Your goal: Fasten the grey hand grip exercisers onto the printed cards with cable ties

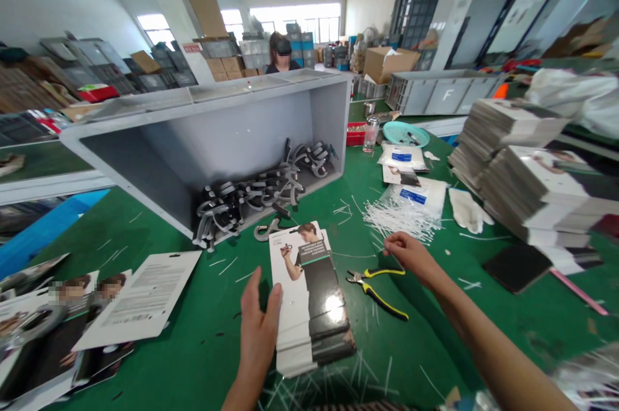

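My left hand (260, 327) is open, thumb and fingers apart, at the left edge of a stack of printed backing cards (293, 308). Beside the near edge of a heap of white cable ties (401, 220) is my right hand (410, 256), its fingertips pinched together; whatever is between them is too small to make out. Below that hand lie yellow-and-black cutting pliers (382, 291), jaws toward the cards. A grey-and-black hand grip strengthener (267, 229) rests just beyond the card stack.
A grey crate (213, 146) tipped on its side holds several hand grips (227, 204). Packed cards (43, 346) lie at left. Tall card stacks (527, 185), a glove (469, 210) and a dark pad (516, 266) are at right. A person (281, 56) is behind the crate.
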Action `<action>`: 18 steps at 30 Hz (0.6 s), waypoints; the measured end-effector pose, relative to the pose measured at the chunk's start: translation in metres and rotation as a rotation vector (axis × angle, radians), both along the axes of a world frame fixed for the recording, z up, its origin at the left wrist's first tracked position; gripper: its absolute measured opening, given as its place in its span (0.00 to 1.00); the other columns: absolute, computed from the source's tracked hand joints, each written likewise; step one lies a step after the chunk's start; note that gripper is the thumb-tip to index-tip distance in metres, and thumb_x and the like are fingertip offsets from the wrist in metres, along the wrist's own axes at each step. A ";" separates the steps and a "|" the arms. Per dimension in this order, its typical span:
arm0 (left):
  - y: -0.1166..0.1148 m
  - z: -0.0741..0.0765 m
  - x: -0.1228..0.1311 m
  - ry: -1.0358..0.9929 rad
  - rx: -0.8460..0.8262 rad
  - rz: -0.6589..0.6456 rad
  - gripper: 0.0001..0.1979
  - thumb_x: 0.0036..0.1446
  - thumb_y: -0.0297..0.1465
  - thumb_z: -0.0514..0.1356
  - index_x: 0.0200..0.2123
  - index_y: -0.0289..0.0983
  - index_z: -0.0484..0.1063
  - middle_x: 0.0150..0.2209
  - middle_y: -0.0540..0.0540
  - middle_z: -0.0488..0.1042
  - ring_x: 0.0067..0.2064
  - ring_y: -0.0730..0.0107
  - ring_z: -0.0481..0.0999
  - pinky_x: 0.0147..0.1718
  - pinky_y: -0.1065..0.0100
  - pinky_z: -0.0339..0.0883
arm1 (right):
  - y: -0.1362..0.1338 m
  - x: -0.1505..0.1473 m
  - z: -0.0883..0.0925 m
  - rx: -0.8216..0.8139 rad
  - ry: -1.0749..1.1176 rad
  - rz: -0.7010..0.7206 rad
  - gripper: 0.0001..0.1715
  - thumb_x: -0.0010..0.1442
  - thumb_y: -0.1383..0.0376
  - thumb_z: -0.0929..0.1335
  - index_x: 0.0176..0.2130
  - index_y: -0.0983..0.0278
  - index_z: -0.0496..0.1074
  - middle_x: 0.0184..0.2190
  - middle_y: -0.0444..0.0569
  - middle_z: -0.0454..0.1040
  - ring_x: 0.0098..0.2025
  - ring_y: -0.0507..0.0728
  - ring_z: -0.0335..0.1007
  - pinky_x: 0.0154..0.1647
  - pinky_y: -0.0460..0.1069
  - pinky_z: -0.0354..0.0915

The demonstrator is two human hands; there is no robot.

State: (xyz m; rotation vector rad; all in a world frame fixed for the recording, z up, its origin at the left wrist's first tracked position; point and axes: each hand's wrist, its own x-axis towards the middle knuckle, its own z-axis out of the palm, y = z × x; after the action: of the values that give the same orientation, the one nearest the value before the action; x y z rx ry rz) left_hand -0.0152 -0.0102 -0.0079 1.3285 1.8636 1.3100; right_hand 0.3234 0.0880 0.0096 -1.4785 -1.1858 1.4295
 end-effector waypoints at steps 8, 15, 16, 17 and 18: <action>-0.013 0.068 0.042 0.441 0.227 -0.739 0.14 0.65 0.31 0.55 0.49 0.44 0.77 0.45 0.42 0.79 0.52 0.55 0.73 0.56 0.53 0.59 | -0.078 -0.072 0.057 -0.287 0.618 0.462 0.13 0.57 0.60 0.74 0.36 0.64 0.69 0.23 0.40 0.69 0.16 0.43 0.43 0.14 0.41 0.42; -0.026 0.053 0.053 0.055 -0.070 -0.546 0.15 0.65 0.36 0.55 0.28 0.38 0.75 0.27 0.47 0.76 0.34 0.66 0.73 0.36 0.68 0.62 | -0.079 -0.107 0.037 -0.066 0.477 0.370 0.15 0.59 0.55 0.72 0.40 0.63 0.73 0.27 0.41 0.69 0.21 0.46 0.59 0.22 0.43 0.57; -0.028 0.052 0.052 0.026 -0.103 -0.544 0.16 0.65 0.36 0.56 0.26 0.38 0.74 0.27 0.48 0.75 0.33 0.67 0.73 0.36 0.69 0.62 | -0.080 -0.111 0.032 -0.012 0.404 0.392 0.15 0.59 0.54 0.72 0.38 0.63 0.73 0.27 0.41 0.69 0.22 0.47 0.61 0.23 0.44 0.59; -0.030 0.052 0.049 0.019 -0.126 -0.557 0.17 0.65 0.36 0.56 0.25 0.38 0.74 0.27 0.48 0.75 0.33 0.67 0.73 0.36 0.69 0.62 | -0.081 -0.114 0.028 0.031 0.339 0.410 0.15 0.59 0.53 0.72 0.35 0.64 0.73 0.27 0.42 0.70 0.22 0.48 0.62 0.23 0.44 0.60; -0.031 0.051 0.046 0.025 -0.136 -0.578 0.17 0.65 0.36 0.55 0.25 0.38 0.74 0.27 0.48 0.75 0.34 0.66 0.73 0.36 0.68 0.62 | -0.082 -0.117 0.025 0.063 0.287 0.411 0.16 0.59 0.53 0.72 0.32 0.64 0.73 0.26 0.42 0.70 0.22 0.48 0.62 0.24 0.45 0.60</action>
State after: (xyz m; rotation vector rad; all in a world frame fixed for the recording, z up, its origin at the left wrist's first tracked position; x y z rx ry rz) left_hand 0.0306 -0.0409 0.0433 1.6457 1.3933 0.8526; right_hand 0.2062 0.0061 0.0345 -0.9766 -1.3845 1.7873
